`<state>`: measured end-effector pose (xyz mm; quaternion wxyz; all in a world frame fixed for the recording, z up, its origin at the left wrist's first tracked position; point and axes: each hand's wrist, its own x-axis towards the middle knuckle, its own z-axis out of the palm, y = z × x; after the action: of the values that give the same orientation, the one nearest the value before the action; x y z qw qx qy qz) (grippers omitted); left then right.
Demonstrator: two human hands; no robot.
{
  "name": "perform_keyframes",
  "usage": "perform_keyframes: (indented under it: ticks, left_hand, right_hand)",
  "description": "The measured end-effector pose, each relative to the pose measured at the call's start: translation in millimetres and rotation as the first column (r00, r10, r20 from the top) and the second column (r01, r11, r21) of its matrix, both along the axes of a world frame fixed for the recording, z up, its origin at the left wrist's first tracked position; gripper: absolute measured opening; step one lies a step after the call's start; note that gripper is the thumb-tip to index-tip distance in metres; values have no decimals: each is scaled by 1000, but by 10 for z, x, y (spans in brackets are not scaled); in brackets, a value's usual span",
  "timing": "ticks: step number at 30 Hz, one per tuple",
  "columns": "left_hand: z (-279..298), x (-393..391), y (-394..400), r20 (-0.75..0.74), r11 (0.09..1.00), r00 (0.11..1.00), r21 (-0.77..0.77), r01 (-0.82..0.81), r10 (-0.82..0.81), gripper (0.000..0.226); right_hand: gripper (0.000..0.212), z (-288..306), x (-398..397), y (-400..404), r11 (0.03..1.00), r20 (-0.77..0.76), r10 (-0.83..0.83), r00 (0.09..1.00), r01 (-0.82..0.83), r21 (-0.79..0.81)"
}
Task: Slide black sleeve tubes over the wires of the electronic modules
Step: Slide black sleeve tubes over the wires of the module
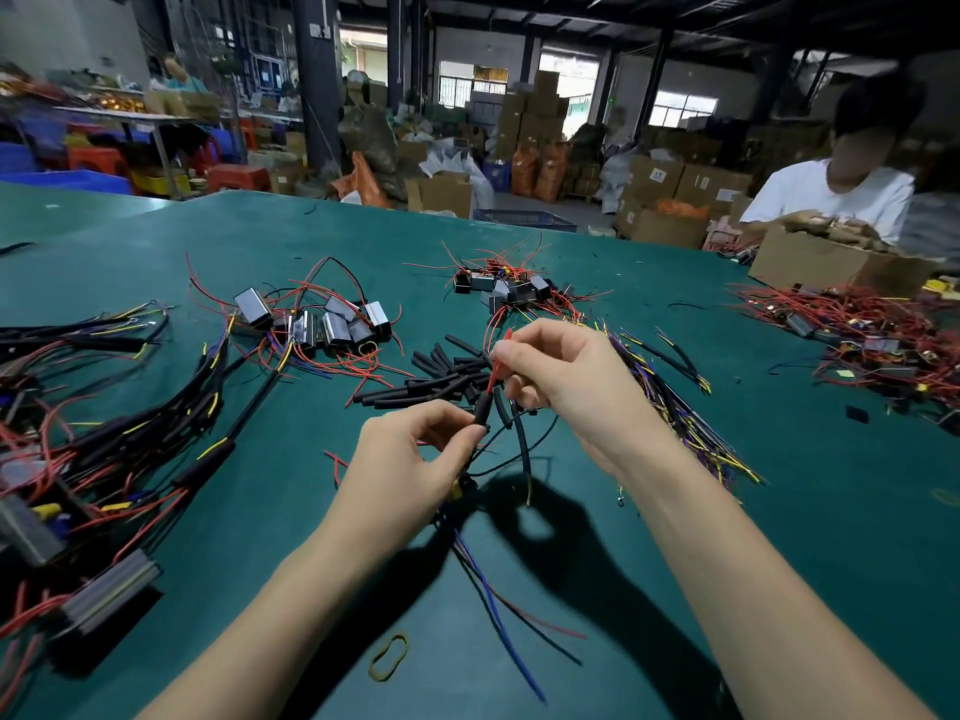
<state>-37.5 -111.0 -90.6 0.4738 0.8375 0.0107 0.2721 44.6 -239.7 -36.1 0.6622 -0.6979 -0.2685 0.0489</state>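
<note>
Left hand (415,459) pinches a black sleeve tube (482,407) near its lower end, fingers clamped. Right hand (561,376) pinches the thin red wire (498,363), feeding it in. Both look light and floppy, so gripping close to the tube's mouth seems best.

I see a dark teal felt-like table mat (727,537), short matte black sleeve tubes (441,376), a thin red wire (498,356), a yellow rubber band (388,657), and grey ribbed box-shaped modules (332,319).

I see open green table (779,511) between and beside my forearms, broken only by a rubber band (388,664) and trailing wires (498,610). Ahead, loose tubes (441,376) block the middle; sleeved modules (104,449) crowd the left, wire bundles (675,407) the right.
</note>
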Motion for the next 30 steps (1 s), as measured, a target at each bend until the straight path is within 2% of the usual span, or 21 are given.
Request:
perform_keyframes:
  ticks: [2, 4, 8, 10, 12, 14, 15, 16, 18, 19, 20, 22, 25, 30]
  left_hand:
    - [-18, 24, 44, -49, 1000, 999, 26, 14, -13, 7]
    - [-36, 33, 64, -86, 998, 995, -21, 54, -55, 9]
    - [-19, 37, 12, -149, 958, 967, -233, 168, -205, 30]
    - [-16, 36, 14, -187, 948, 949, -243, 205, -253, 33]
    - [-26, 37, 39, -221, 958, 946, -219, 187, -236, 26]
    - [-30, 41, 64, -222, 970, 960, -208, 123, -169, 22]
    - [-29, 44, 76, -223, 974, 966, -208, 84, -131, 21]
    - [-28, 45, 88, -230, 976, 968, -213, 51, -101, 22]
    - [-18, 45, 116, -247, 972, 966, -236, 12, -72, 24]
    - [-16, 46, 133, -246, 967, 967, -254, 4, -69, 24]
    - [-18, 48, 146, -238, 963, 969, -271, -3, -64, 22]
    - [-26, 49, 163, -221, 959, 974, -281, -22, -42, 18]
    - [-30, 50, 168, -209, 938, 977, -344, -29, -47, 13]
    - [-6, 58, 204, -187, 924, 978, -382, 13, -91, 13]
  right_hand:
    - [17, -38, -18, 17, 1000, -10, -1, 1000, 1, -9]
    - [11, -35, -30, 32, 998, -71, 62, 996, -61, 20]
    - [9, 37, -42, 61, 944, -160, 328, 931, -318, 85]
    - [14, 101, -7, 78, 911, -183, 411, 893, -410, 47]
    - [26, 175, 150, 92, 944, -234, 320, 918, -331, -7]
    - [29, 238, 397, 101, 983, -223, 26, 974, -65, -170]
    - [28, 246, 510, 110, 947, -151, -117, 982, 64, -314]
    - [26, 232, 604, 127, 867, -51, -185, 981, 138, -479]
    - [24, 158, 695, 182, 629, 72, -121, 990, 133, -766]
    - [23, 114, 700, 216, 508, 103, -75, 992, 127, -852]
    - [22, 72, 700, 257, 420, 137, -55, 989, 147, -895]
    - [25, -3, 711, 324, 358, 177, -79, 981, 194, -914]
    - [35, -93, 722, 396, 330, 162, -126, 979, 195, -924]
    - [35, -162, 740, 404, 379, -50, -241, 969, 47, -924]
